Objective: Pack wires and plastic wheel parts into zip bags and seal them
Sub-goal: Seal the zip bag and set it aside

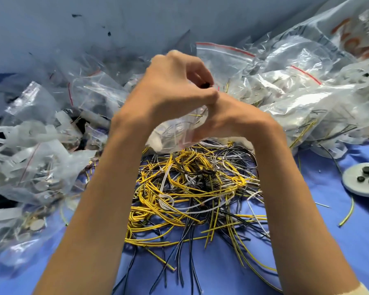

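Head view: left hand (170, 88) is raised above the wires (192, 188), its grip closed, fingertips pinching a small black part (205, 84) just over the top of a clear zip bag (175, 133). The right hand (232, 116) sits just beside it, thumbs touching. Its grip is curled round the right side of the zip bag, with the fingers mostly hidden behind the plastic. The zip bag hangs between both hands, with a few thin wires visible inside. The wires, yellow, black and white, lie in a loose tangle on the blue bench (222, 277) between the forearms. Filled clear bags (41, 158) are heaped at left, and a further bag heap (296, 92) lies at right, behind the hands. At far right on the bench, a white disc (349, 186) carries three black pieces (367, 170)
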Tool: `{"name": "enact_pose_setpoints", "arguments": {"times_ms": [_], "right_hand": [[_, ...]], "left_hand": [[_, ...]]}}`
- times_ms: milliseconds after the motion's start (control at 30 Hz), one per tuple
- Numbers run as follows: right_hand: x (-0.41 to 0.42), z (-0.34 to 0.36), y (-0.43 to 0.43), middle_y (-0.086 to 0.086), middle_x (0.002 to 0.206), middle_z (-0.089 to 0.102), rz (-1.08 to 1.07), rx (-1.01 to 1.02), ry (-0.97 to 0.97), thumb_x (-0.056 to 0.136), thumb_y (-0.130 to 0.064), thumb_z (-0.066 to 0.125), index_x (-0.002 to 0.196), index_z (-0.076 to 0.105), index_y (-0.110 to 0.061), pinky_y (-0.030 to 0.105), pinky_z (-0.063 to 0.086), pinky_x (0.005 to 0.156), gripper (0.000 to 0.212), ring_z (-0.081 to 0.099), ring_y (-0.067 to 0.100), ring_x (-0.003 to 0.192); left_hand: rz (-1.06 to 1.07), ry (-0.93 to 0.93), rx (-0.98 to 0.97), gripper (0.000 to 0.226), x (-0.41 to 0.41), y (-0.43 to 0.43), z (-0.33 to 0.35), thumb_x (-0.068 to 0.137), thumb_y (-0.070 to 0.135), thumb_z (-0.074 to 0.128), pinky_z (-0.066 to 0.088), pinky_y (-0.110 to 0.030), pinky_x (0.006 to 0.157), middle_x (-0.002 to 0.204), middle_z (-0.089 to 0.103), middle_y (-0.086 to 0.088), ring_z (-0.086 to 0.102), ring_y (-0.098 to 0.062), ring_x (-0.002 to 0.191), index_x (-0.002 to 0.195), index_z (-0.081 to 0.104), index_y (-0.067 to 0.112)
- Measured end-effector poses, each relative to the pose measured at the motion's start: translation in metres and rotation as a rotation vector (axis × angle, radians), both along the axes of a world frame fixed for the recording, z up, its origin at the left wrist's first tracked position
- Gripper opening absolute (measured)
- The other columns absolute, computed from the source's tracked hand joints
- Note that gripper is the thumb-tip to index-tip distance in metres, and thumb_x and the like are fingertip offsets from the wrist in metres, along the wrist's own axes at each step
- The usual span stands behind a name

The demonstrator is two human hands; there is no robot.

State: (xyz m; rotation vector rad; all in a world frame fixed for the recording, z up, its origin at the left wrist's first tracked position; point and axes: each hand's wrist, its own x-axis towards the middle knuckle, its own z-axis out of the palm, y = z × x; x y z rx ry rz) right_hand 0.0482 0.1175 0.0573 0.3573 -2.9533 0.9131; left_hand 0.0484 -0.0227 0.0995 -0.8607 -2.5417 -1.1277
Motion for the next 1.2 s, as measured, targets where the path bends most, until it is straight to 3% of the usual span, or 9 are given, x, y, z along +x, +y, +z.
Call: {"name": "enact_pose_setpoints", "arguments": {"times_ms": [133, 233, 300, 500, 667, 833, 967, 1100, 1200], "right_hand": [[0.005, 0.003, 0.009, -0.005, 0.119, 0.060, 0.022, -0.109, -0.027, 0.064, -0.027, 0.085, 0.126, 0.055, -0.025, 0.027, 0.044, 0.096, 0.069, 0.054, 0.011, 0.109], [0.006, 0.003, 0.010, -0.003, 0.122, 0.058, 0.015, -0.156, -0.034, 0.067, -0.021, 0.084, 0.142, 0.037, -0.019, 0.024, 0.046, 0.088, 0.088, 0.055, 0.012, 0.110], [0.004, 0.003, 0.007, -0.003, 0.124, 0.058, 0.013, -0.137, -0.051, 0.068, -0.021, 0.083, 0.150, 0.021, -0.015, 0.023, 0.048, 0.089, 0.103, 0.056, 0.012, 0.110], [0.003, 0.005, -0.002, -0.006, 0.120, 0.061, 0.019, -0.078, -0.054, 0.069, -0.021, 0.082, 0.152, 0.007, -0.017, 0.037, 0.050, 0.094, 0.113, 0.061, 0.012, 0.104], [0.005, 0.006, -0.002, -0.012, 0.115, 0.063, 0.003, -0.077, -0.053, 0.068, -0.023, 0.082, 0.152, 0.007, -0.022, 0.035, 0.050, 0.095, 0.112, 0.060, 0.010, 0.105], [0.007, 0.008, 0.001, -0.011, 0.121, 0.059, -0.023, -0.052, -0.028, 0.072, -0.022, 0.081, 0.151, 0.013, -0.029, 0.018, 0.049, 0.084, 0.105, 0.060, 0.004, 0.098], [0.009, 0.008, 0.001, -0.004, 0.131, 0.055, -0.022, -0.018, -0.019, 0.072, -0.024, 0.080, 0.151, 0.018, -0.029, 0.028, 0.049, 0.092, 0.100, 0.058, 0.009, 0.105], [0.009, 0.007, 0.002, -0.004, 0.135, 0.052, -0.031, 0.055, -0.010, 0.072, -0.036, 0.079, 0.150, 0.023, -0.028, 0.024, 0.040, 0.097, 0.096, 0.051, 0.009, 0.116], [0.008, 0.008, 0.003, -0.005, 0.131, 0.055, -0.007, 0.064, -0.039, 0.075, -0.042, 0.074, 0.145, 0.036, -0.030, 0.030, 0.044, 0.098, 0.081, 0.057, 0.009, 0.103]], "left_hand": [[0.051, 0.075, -0.123, 0.015, -0.002, -0.004, -0.003, 0.069, 0.039, 0.068, 0.037, -0.008, 0.056, 0.080, 0.071, 0.010, 0.054, 0.007, 0.057, 0.080, 0.072, 0.029], [0.170, 0.078, -0.255, 0.017, -0.005, -0.010, -0.006, 0.069, 0.041, 0.070, 0.050, -0.028, 0.077, 0.089, 0.071, 0.008, 0.064, -0.013, 0.086, 0.082, 0.072, 0.032], [0.244, 0.044, -0.364, 0.019, -0.008, -0.012, -0.009, 0.071, 0.034, 0.073, 0.049, -0.036, 0.088, 0.100, 0.070, 0.003, 0.062, -0.023, 0.098, 0.091, 0.072, 0.033], [0.314, 0.074, -0.430, 0.035, -0.011, -0.016, -0.016, 0.076, 0.026, 0.073, 0.042, -0.034, 0.087, 0.117, 0.064, -0.005, 0.057, -0.030, 0.109, 0.109, 0.067, 0.037], [0.259, 0.012, -0.453, 0.044, -0.011, -0.020, -0.021, 0.069, 0.034, 0.079, 0.037, -0.030, 0.077, 0.103, 0.063, -0.005, 0.058, -0.029, 0.104, 0.112, 0.066, 0.036], [0.234, 0.073, -0.493, 0.046, -0.016, -0.018, -0.023, 0.073, 0.024, 0.077, 0.037, -0.036, 0.089, 0.102, 0.040, 0.003, 0.039, -0.024, 0.120, 0.116, 0.062, 0.031], [0.233, 0.089, -0.488, 0.043, -0.016, -0.013, -0.026, 0.077, 0.012, 0.064, 0.035, -0.036, 0.096, 0.104, 0.025, 0.000, 0.026, -0.025, 0.123, 0.117, 0.059, 0.027], [0.218, 0.090, -0.473, 0.043, -0.018, -0.013, -0.029, 0.077, 0.007, 0.059, 0.038, -0.038, 0.094, 0.105, 0.021, -0.001, 0.030, -0.024, 0.115, 0.118, 0.057, 0.022], [0.119, -0.019, -0.473, 0.038, -0.021, -0.015, -0.028, 0.081, 0.012, 0.058, 0.043, -0.037, 0.087, 0.109, 0.030, -0.002, 0.046, -0.021, 0.096, 0.117, 0.057, 0.022]]}}
